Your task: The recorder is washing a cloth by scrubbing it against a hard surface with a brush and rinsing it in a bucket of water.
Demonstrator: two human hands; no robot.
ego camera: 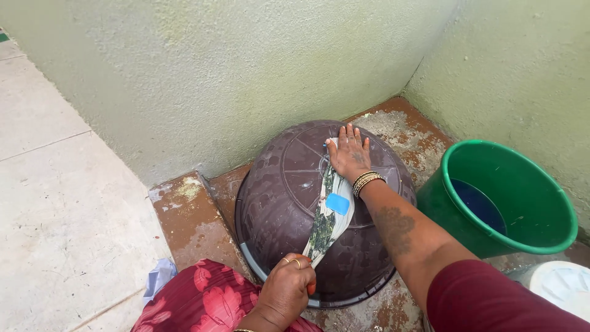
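Nearest the camera, a lap of red floral fabric (212,298) fills the bottom edge, and just above it the left hand (286,292) is curled into a fist around the near end of a wet, twisted printed cloth (329,218). That cloth lies stretched in a narrow strip over the domed base of an upturned dark brown plastic tub (289,203), with a small blue bar of soap (337,203) resting on it about midway. At the far end the right hand (348,154) lies flat, fingers together and straight, pressing the cloth onto the middle of the tub's base. The surface is rounded and wet, so the soap looks likely to slide off down the side if the cloth is tugged or shifted; the tub, sitting rim-down on the stained reddish floor (190,215), might also skid or rock under a hard push. A green bucket (541,209) with dark water stands close to the right forearm, near enough that a wide elbow swing could knock it. Much is unclear: the left fingers hide how much cloth they hold, the cloth's far end vanishes under the right palm, a white rounded object (562,286) at lower right is cut off, and a pale blue scrap (158,276) beside the lap cannot be identified.
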